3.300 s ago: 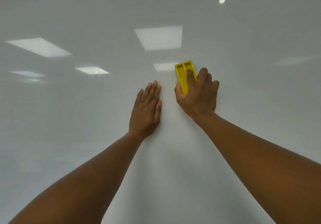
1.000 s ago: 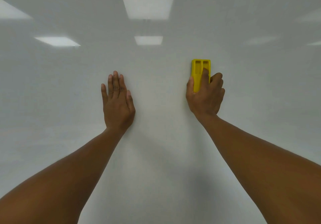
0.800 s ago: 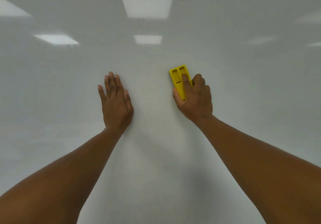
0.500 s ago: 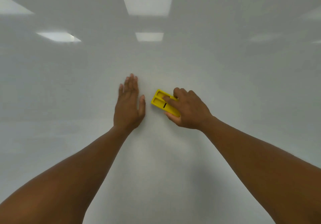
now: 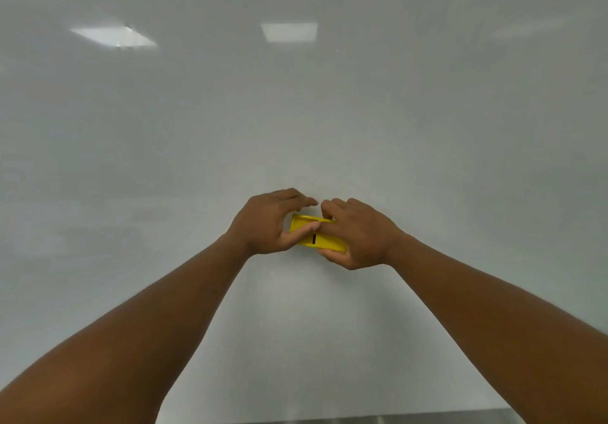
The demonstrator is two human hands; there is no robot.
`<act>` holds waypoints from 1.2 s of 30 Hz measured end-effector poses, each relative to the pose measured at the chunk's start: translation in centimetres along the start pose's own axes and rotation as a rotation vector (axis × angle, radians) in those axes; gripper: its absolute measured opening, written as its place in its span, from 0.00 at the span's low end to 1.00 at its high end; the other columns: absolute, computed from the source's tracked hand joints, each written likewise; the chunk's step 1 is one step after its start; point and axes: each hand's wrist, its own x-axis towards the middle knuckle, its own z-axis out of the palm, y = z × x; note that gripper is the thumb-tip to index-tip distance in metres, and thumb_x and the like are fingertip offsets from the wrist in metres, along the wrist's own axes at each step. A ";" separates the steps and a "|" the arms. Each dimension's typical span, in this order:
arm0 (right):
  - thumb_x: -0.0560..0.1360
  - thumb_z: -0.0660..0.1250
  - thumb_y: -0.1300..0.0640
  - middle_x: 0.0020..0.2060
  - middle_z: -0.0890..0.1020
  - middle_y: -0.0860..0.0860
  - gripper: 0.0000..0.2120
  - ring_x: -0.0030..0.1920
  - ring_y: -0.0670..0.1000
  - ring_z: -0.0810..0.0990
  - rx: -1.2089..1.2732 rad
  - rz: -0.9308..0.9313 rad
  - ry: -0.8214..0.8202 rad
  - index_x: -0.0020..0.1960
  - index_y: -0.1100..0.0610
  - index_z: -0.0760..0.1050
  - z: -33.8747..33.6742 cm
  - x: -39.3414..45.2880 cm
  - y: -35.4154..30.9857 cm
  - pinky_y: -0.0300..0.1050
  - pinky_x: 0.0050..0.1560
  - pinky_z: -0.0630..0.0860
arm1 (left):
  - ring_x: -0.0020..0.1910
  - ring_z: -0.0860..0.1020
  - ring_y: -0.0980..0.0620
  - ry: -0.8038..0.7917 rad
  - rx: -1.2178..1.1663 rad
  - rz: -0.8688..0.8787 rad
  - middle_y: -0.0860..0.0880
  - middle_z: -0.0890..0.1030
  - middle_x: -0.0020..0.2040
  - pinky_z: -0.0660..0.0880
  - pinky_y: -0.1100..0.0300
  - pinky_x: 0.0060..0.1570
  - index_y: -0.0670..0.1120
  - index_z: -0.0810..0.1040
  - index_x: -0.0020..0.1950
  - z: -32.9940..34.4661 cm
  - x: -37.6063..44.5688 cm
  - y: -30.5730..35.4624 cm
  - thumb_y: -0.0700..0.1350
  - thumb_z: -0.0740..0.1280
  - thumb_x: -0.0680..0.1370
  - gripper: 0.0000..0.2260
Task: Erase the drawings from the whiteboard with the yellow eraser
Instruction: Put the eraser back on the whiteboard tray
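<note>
The left hand (image 5: 263,224), flat on the whiteboard (image 5: 329,111) a moment ago, now curls onto the yellow eraser (image 5: 317,234) at its left end; the right hand (image 5: 357,233) grips its right end. No drawings show, so erasing looks finished.

No readable text, labels, brands or numbers anywhere. The whiteboard (image 5: 427,127) is blank, only ceiling-light reflections on it. The eraser (image 5: 317,238) is plain yellow with one short dark slot-like mark, not a character.
</note>
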 end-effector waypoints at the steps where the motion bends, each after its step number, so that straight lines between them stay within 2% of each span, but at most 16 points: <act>1: 0.70 0.71 0.43 0.45 0.75 0.53 0.20 0.40 0.53 0.73 0.018 0.006 -0.028 0.57 0.52 0.77 0.2 -0.4 -0.2 0.43 0.39 0.64 | 0.52 0.80 0.57 -0.024 -0.011 -0.008 0.57 0.82 0.56 0.76 0.64 0.46 0.52 0.81 0.63 0.3 -0.6 0.1 0.66 0.65 0.76 0.24; 7: 0.74 0.65 0.37 0.48 0.76 0.52 0.24 0.43 0.53 0.74 0.074 0.045 -0.174 0.65 0.49 0.74 1.7 -2.4 -1.5 0.44 0.42 0.66 | 0.52 0.79 0.57 -0.197 -0.070 -0.054 0.56 0.81 0.56 0.77 0.61 0.47 0.51 0.79 0.65 2.3 -3.9 0.9 0.69 0.70 0.70 0.31; 11: 0.75 0.63 0.37 0.51 0.76 0.52 0.25 0.46 0.53 0.74 0.112 0.064 -0.258 0.67 0.48 0.72 3.1 -3.9 -2.4 0.45 0.45 0.68 | 0.55 0.77 0.57 -0.254 -0.104 -0.074 0.56 0.80 0.57 0.77 0.59 0.49 0.52 0.77 0.67 3.8 -5.6 1.9 0.67 0.70 0.72 0.30; 15: 0.75 0.62 0.37 0.54 0.75 0.52 0.25 0.50 0.53 0.73 0.151 0.053 -0.334 0.67 0.47 0.72 4.6 -5.4 -3.1 0.46 0.48 0.67 | 0.56 0.74 0.56 -0.348 -0.152 -0.069 0.55 0.78 0.59 0.72 0.62 0.51 0.52 0.73 0.70 5.6 -7.2 2.8 0.68 0.69 0.72 0.31; 24: 0.75 0.60 0.35 0.55 0.71 0.50 0.25 0.54 0.52 0.70 0.238 0.104 -0.458 0.69 0.43 0.67 8.7 -8.8 -5.0 0.47 0.52 0.66 | 0.55 0.73 0.53 -0.460 -0.181 -0.141 0.53 0.77 0.57 0.74 0.55 0.52 0.51 0.73 0.68 10.2 -10.9 4.6 0.65 0.68 0.75 0.27; 28: 0.75 0.62 0.35 0.57 0.72 0.49 0.28 0.56 0.51 0.69 0.296 0.151 -0.493 0.71 0.44 0.63 10.7 -10.2 -6.1 0.46 0.52 0.65 | 0.55 0.72 0.52 -0.484 -0.195 -0.188 0.52 0.77 0.57 0.74 0.56 0.51 0.50 0.73 0.67 12.1 -12.9 5.4 0.64 0.67 0.76 0.25; 32: 0.74 0.66 0.38 0.62 0.71 0.50 0.33 0.61 0.52 0.68 0.347 0.176 -0.535 0.74 0.48 0.60 12.2 -11.8 -6.9 0.47 0.57 0.68 | 0.57 0.72 0.51 -0.514 -0.185 -0.236 0.50 0.76 0.61 0.73 0.57 0.53 0.48 0.71 0.70 13.6 -14.8 6.0 0.63 0.67 0.77 0.27; 36: 0.74 0.68 0.44 0.63 0.71 0.51 0.33 0.62 0.52 0.68 0.409 0.212 -0.557 0.74 0.50 0.61 13.5 -13.8 -7.8 0.47 0.57 0.71 | 0.60 0.72 0.49 -0.541 -0.186 -0.280 0.49 0.76 0.62 0.72 0.58 0.53 0.47 0.70 0.72 15.3 -16.8 6.9 0.62 0.66 0.78 0.28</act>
